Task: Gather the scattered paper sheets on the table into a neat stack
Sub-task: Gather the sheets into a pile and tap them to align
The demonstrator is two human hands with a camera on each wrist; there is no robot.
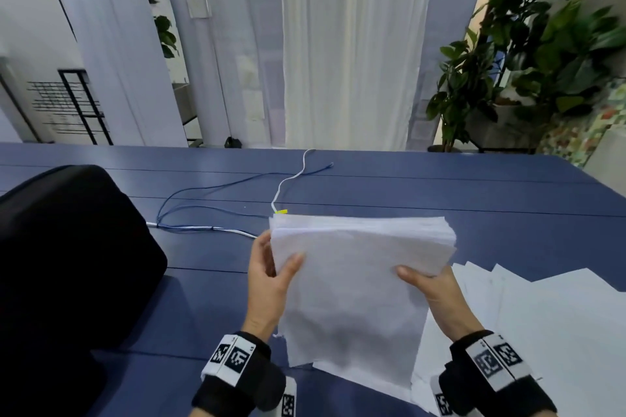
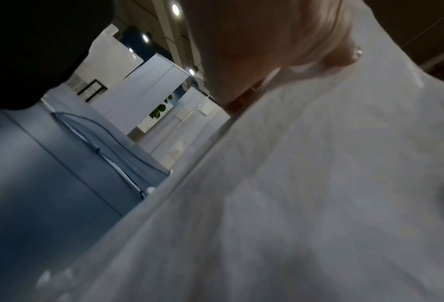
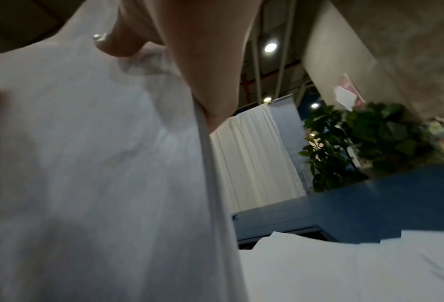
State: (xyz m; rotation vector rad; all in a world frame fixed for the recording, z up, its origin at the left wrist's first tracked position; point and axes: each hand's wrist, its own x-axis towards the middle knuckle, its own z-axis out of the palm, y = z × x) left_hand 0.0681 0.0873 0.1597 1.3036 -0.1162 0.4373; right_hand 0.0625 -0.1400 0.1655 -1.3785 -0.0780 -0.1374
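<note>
A thick stack of white paper sheets (image 1: pixel 355 284) stands tilted on its lower edge above the blue table (image 1: pixel 440 193). My left hand (image 1: pixel 271 278) grips the stack's left edge, thumb on the front face. My right hand (image 1: pixel 430 284) grips its right edge, thumb on the front as well. More loose white sheets (image 1: pixel 542 322) lie spread on the table to the right, partly under the stack. In the left wrist view the stack (image 2: pixel 319 194) fills the frame under my left hand's thumb (image 2: pixel 280 40). The right wrist view shows the stack (image 3: pixel 99 173) close up beside the loose sheets (image 3: pixel 344 265).
A black bag (image 1: pixel 67 247) sits on the table's left side. Blue and white cables (image 1: pixel 216 193) run across the table behind the stack. Green plants (image 1: pixel 525 61) and white curtains (image 1: pixel 352 44) stand beyond the far edge.
</note>
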